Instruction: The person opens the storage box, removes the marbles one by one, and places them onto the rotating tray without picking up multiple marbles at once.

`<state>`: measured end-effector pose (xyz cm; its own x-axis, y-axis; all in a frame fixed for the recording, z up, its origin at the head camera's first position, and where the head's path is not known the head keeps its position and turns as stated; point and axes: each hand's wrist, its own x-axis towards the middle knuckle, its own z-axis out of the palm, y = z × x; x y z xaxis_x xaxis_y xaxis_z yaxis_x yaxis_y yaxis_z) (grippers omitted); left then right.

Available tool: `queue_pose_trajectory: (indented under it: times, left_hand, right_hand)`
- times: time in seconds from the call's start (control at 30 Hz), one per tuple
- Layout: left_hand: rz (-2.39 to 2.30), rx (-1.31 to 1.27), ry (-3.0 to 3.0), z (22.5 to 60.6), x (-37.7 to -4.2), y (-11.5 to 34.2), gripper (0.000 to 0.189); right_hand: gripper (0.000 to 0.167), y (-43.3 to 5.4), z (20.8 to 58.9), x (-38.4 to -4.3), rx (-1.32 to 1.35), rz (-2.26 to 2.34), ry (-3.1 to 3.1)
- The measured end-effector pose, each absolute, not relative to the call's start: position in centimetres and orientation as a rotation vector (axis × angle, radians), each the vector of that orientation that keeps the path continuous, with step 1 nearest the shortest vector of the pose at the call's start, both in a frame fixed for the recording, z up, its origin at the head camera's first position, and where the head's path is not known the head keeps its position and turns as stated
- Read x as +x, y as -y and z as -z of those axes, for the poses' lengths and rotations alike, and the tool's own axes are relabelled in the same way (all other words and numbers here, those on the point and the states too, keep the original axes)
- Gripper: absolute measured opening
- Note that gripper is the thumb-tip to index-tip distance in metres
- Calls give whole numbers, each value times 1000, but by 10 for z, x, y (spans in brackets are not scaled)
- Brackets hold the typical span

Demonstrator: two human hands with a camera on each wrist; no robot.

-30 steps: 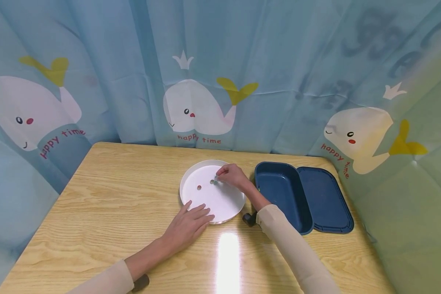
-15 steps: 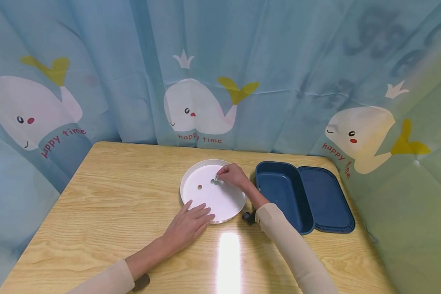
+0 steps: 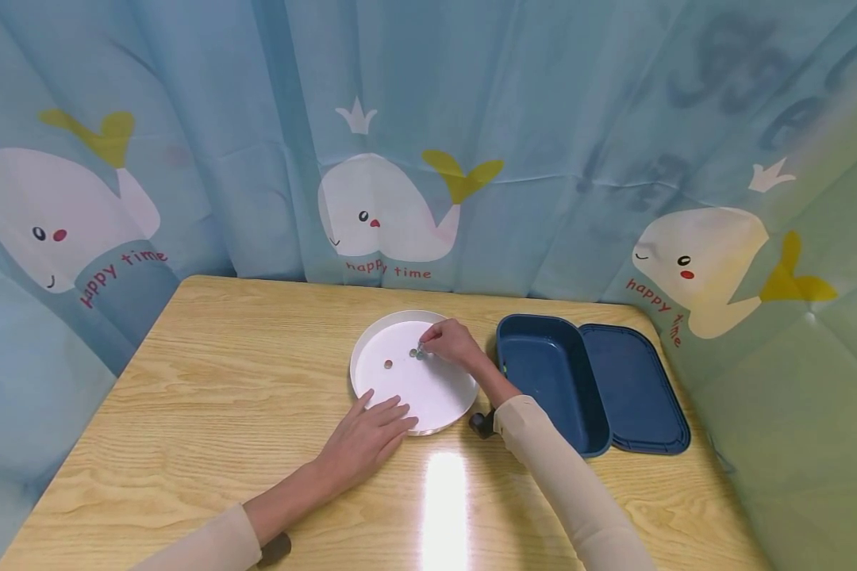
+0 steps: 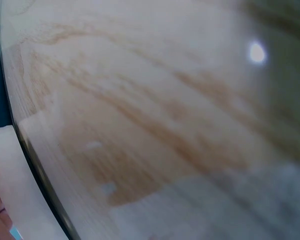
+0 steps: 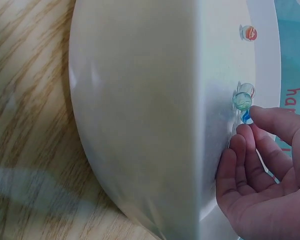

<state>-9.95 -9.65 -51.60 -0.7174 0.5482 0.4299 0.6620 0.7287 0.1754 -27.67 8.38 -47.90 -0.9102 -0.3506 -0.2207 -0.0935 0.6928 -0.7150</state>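
A round white tray (image 3: 428, 396) stands on the table with several glass marbles in it. My right hand (image 3: 450, 339) reaches over its far right side. Between thumb and forefinger it pinches a marble with a blue swirl (image 5: 247, 117), the other fingers curled below. Right beside that marble are a greenish marble (image 5: 242, 101) and a clear one (image 5: 248, 90). An orange-red marble (image 5: 250, 33) lies apart, to the left in the head view. My left hand (image 3: 363, 436) rests with spread fingers on the tray's near left rim and holds nothing.
Right of the tray stands a deep dark blue box (image 3: 553, 373), its flat blue lid (image 3: 632, 388) lying against its right side. The wooden table (image 3: 243, 373) ends at a blue curtain (image 3: 257, 198) with whales. Black wrist gear (image 3: 482, 425) shows under the right forearm.
My right forearm has shifted very slightly to the left, while the fingertips stay at the same group of marbles. The left hand and the tray keep their places.
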Motion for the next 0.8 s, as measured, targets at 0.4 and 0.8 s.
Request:
queue_pose_trajectory:
  times: [0.4,0.8]
  left_hand:
    - [447,-934,2594,516,-100,97,26]
    - [451,-937,2560,518,-100,97,26]
  right_hand:
    - [9,-83,480,-277,-338,1035,-2575]
    - [9,-82,480,-279,-341,1005,-2577]
